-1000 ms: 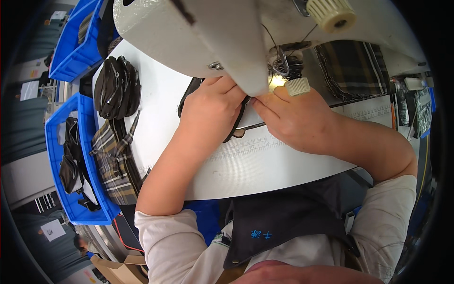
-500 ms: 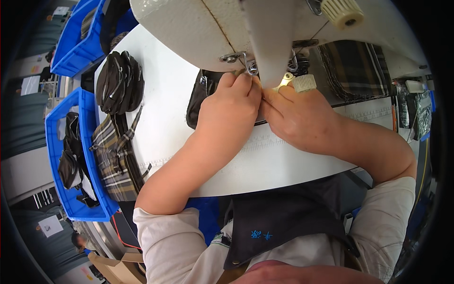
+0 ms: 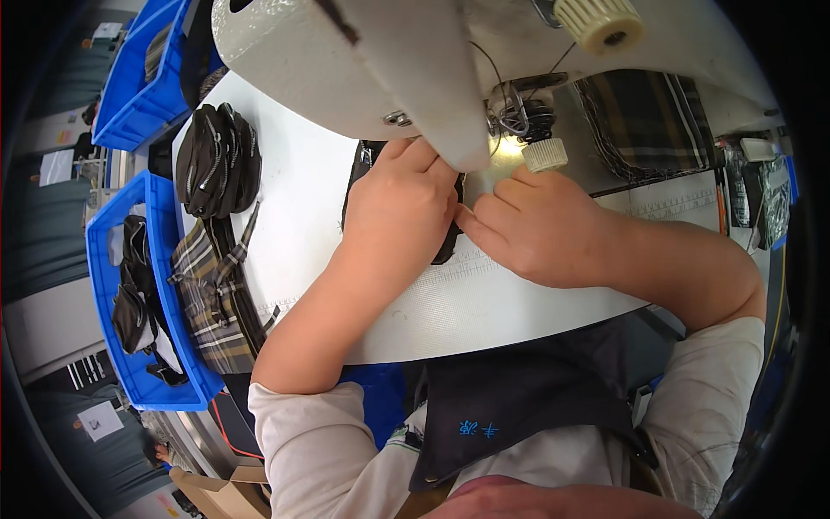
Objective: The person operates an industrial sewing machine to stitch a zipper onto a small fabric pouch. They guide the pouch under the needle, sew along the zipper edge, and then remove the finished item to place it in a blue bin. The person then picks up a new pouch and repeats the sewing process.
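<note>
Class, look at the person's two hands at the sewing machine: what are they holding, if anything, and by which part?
Both the left hand and right hand press a dark fabric piece against the white table, at its near edge. The exact grip is hidden.

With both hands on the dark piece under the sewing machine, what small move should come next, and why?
Probably feed the dark fabric piece slightly onward under the needle area. The left hand presses it flat, the right hand pinches its edge beside the lit spot, so it looks aligned.
</note>
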